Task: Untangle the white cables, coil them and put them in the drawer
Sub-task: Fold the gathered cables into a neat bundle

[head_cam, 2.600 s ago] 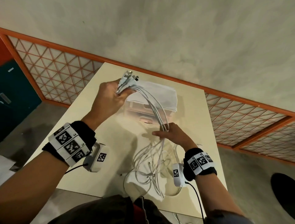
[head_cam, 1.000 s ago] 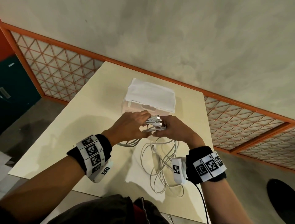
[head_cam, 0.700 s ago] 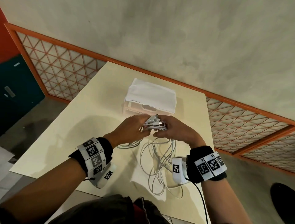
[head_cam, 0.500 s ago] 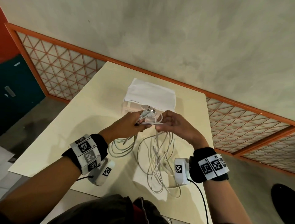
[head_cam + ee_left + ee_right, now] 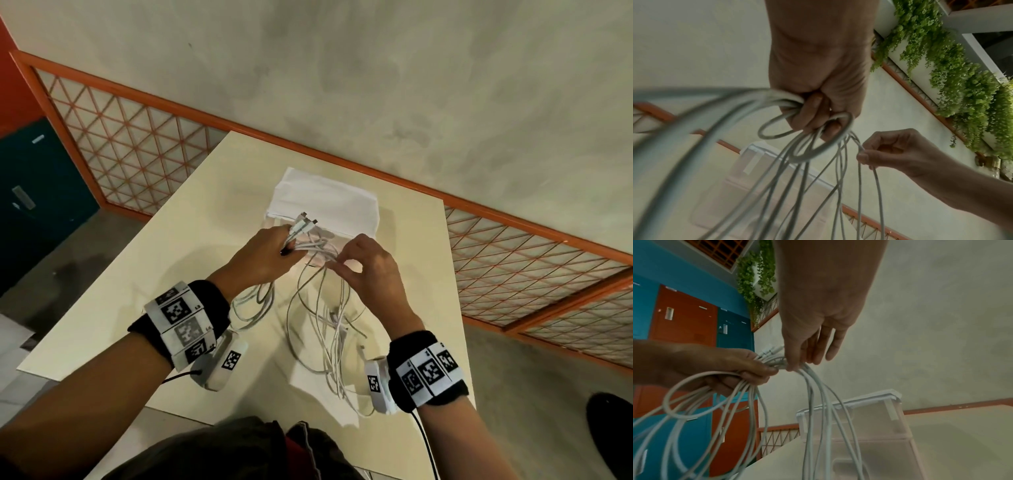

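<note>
Several white cables (image 5: 322, 329) hang as a tangled bunch from my hands down onto the cream table (image 5: 191, 240). My left hand (image 5: 286, 248) grips the bunch just below the plug ends (image 5: 306, 223), which stick up past its fingers; loops spill from its fist (image 5: 818, 113). Just to the right, my right hand (image 5: 337, 267) pinches a single strand (image 5: 860, 147) between thumb and forefinger, its other fingers extended (image 5: 830, 350). Right behind the hands stands the translucent drawer unit (image 5: 325, 200) with a white top; whether a drawer is open is hidden.
A white sheet (image 5: 325, 390) lies under the cable heap near the front edge. The table's right edge (image 5: 455, 308) runs close to my right wrist. An orange lattice railing (image 5: 137, 144) borders the far side, with bare floor beyond.
My hands, pressed together on the plug ends a second ago, have drawn a little apart. The left keeps the bunch with plugs pointing up; the right now pinches one strand.
</note>
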Demonstrator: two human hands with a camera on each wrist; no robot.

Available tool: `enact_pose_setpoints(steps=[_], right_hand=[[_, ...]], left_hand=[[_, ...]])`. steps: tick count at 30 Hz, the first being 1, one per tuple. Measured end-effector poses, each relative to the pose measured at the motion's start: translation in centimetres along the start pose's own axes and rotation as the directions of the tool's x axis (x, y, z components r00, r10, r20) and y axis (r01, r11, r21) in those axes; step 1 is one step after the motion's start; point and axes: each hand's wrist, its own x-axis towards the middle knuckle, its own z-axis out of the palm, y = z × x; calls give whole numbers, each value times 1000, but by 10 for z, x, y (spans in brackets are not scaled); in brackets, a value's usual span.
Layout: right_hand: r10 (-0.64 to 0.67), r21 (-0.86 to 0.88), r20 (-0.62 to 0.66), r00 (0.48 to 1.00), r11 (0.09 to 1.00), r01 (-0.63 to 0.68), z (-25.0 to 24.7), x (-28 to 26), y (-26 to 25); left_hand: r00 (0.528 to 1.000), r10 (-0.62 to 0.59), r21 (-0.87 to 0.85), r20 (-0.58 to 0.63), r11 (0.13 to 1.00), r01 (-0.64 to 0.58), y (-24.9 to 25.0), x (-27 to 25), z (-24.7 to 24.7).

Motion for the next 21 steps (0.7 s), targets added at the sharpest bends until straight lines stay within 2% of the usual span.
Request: enact_pose_setpoints(steps=[3,5,7,10,12,15,18,20,21], right_hand=[[118,-28,66,991,993,-117,-3,-6,12],[207,0,163,965,978,-210,-3,-14,27],[272,-42,222,936,962,-269,-3,-25,48],[472,-102,249,846,881,-462,-15,-50,82],[570,-137,246,784,821,-554,-26,-69,102],[592,-121,246,768,805,-581,-25,-80,110],[593,-63,301,747,794,-605,-13,-74,102],[624,-76,359,695,761,-644,-8,-62,96],[643,-137,412,646,745,-653,-8,-55,93]], left_hand=[[995,-47,25,-83,998,49,-11,6,-13],[992,-34,32,-125,999,39,-14,7,-22],[984,-10,38,-175,999,17,-12,5,-30],[951,-64,-35,-301,998,56,-12,7,-52],[940,-56,-36,-336,998,46,-12,9,-69],[960,10,97,-280,995,17,-6,8,-79],[967,74,102,-243,993,-50,2,6,-68],[969,98,99,-226,992,-77,7,4,-61],[971,115,116,-209,989,-92,7,4,-58]])
